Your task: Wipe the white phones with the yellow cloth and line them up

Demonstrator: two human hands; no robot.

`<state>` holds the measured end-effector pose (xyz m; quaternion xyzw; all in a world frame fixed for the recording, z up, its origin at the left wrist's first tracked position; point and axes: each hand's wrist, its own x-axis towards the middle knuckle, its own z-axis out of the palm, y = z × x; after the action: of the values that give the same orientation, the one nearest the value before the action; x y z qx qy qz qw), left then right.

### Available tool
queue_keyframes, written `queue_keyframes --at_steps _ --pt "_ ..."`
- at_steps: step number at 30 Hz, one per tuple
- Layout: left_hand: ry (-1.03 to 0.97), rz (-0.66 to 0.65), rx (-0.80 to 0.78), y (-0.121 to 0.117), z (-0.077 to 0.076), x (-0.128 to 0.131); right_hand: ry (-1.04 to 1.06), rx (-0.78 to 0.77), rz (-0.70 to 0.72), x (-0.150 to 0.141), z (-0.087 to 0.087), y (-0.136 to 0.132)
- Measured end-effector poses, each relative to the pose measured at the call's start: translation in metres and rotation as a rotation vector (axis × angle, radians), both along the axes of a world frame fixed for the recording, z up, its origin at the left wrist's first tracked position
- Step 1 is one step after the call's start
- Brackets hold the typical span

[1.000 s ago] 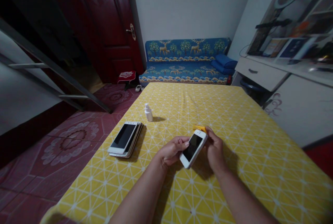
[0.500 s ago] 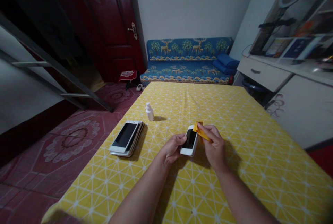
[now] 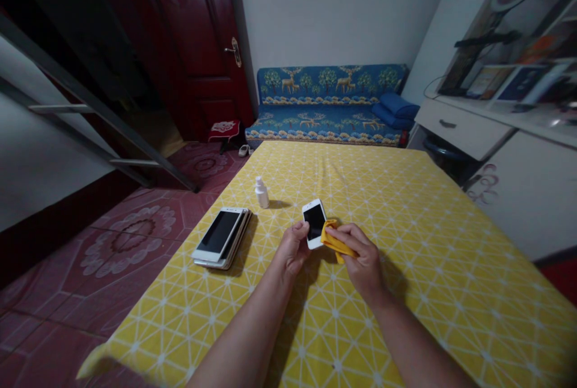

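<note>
My left hand (image 3: 294, 248) grips a white smartphone (image 3: 314, 224) by its left edge, the thumb lying on the front near the dark screen. The phone is held above the table, its top leaning a little to the left. Pinched in my right hand (image 3: 360, 254) is a folded orange-yellow cloth (image 3: 336, 241), which touches the lower right edge of the phone. The fingers under the phone are hidden.
Left of my hands lies a stack of phones (image 3: 222, 238), a white one on top. Behind it stands a small white bottle (image 3: 261, 193). A yellow patterned tablecloth (image 3: 406, 208) covers the table. Beyond are a blue sofa (image 3: 315, 116) and a white cabinet (image 3: 500, 178).
The phone has turned, its top swinging from right to left and farther away. The cloth has gone from the phone's upper right corner down to its lower right edge.
</note>
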<state>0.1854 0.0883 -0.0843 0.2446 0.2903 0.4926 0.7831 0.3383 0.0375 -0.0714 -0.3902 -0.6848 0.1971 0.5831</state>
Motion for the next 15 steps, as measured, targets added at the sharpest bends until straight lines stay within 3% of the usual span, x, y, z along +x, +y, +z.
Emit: queue_keyframes --at_steps 4,9,15 --pt "-0.076 0.091 -0.051 0.0 0.006 0.002 0.008 -0.007 -0.022 0.0 0.0 0.001" --pt "-0.214 0.104 -0.122 -0.004 0.014 0.009 -0.006 0.001 -0.086 0.0 0.0 0.001" --pt "-0.253 0.032 -0.15 -0.006 0.006 0.007 -0.04 0.052 -0.161 0.003 -0.003 0.003"
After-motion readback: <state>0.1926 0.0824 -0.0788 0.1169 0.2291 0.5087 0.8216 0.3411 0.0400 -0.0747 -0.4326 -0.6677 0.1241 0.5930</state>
